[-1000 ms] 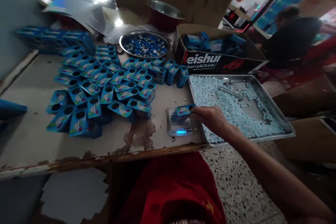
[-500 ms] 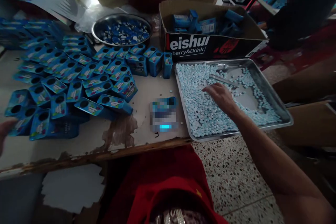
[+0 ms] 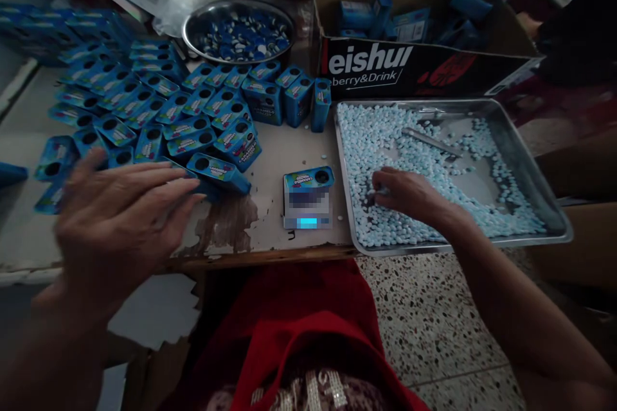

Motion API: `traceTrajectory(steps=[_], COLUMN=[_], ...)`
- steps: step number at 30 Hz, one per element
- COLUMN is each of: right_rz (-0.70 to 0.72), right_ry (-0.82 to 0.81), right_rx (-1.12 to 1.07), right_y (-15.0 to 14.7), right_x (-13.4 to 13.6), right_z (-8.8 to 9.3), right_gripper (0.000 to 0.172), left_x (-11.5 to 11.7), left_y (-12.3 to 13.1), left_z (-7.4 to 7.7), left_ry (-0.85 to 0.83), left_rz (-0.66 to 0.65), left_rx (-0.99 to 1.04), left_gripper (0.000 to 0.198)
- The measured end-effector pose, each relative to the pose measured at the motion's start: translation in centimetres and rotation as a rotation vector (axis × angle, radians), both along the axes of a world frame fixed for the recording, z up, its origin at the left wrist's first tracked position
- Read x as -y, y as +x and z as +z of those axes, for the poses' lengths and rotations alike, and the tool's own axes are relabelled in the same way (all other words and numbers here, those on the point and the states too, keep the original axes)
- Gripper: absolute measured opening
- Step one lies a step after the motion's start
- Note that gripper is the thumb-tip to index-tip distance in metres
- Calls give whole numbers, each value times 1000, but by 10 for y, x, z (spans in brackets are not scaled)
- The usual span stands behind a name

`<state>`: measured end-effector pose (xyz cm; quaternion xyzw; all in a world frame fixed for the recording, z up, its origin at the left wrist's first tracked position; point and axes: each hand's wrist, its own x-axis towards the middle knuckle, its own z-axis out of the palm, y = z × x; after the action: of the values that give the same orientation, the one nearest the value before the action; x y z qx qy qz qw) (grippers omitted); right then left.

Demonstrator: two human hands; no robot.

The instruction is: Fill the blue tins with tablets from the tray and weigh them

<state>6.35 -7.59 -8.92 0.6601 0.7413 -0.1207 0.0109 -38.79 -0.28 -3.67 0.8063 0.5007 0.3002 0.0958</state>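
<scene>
My left hand (image 3: 128, 215) is open, its fingers stretched toward the right above the near blue tins. Nothing shows in it, and it hides some tins beneath. Upright blue tins (image 3: 187, 135) with dark round holes in their tops crowd the table. My right hand (image 3: 407, 192) is closed on small pale-blue candies (image 3: 380, 231) in the left half of the metal tray (image 3: 562, 221). Between the hands, one blue tin (image 3: 311, 178) stands on a small digital scale (image 3: 308, 223), whose display glows cyan. A metal scraper-like strip (image 3: 431, 141) lies on the candies, apart from my right hand.
Behind the tins stands a metal bowl (image 3: 190, 35) of blue and silver caps. A black-printed carton (image 3: 366, 70) with blue tins inside sits behind the tray. Someone in dark clothing is at the far right. The table's worn front edge (image 3: 231, 262) runs before me.
My left hand has come in from the left edge over the tins. My right hand has moved nearer and its fingers have closed among the candies. The view has shifted slightly.
</scene>
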Motion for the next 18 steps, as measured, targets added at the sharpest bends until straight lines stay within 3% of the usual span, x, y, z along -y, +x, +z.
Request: traceTrajectory(steps=[3, 6, 8, 11, 14, 18], right_rz=[-177, -242, -276, -303, -212, -232], right_ry=[65, 72, 71, 114, 107, 99], right_rx=[-220, -313, -320, -284, -141, -168], right_y=[14, 18, 14, 4, -5, -10], right_x=[4, 8, 8, 2, -11, -28], right_z=[8, 8, 7, 9, 14, 21], right_gripper=[10, 13, 12, 14, 18, 16], left_x=[12, 30, 34, 26, 7, -14], left_y=[26, 51, 71, 106, 140, 153], left_z=[-14, -28, -39, -50, -48, -43], left_ry=[179, -11, -167, -225, -203, -250], left_rz=[-207, -210, -184, -182, -324, -438], left_rx=[-101, 89, 225, 333, 225, 128], left_gripper=[37, 42, 56, 80, 87, 103])
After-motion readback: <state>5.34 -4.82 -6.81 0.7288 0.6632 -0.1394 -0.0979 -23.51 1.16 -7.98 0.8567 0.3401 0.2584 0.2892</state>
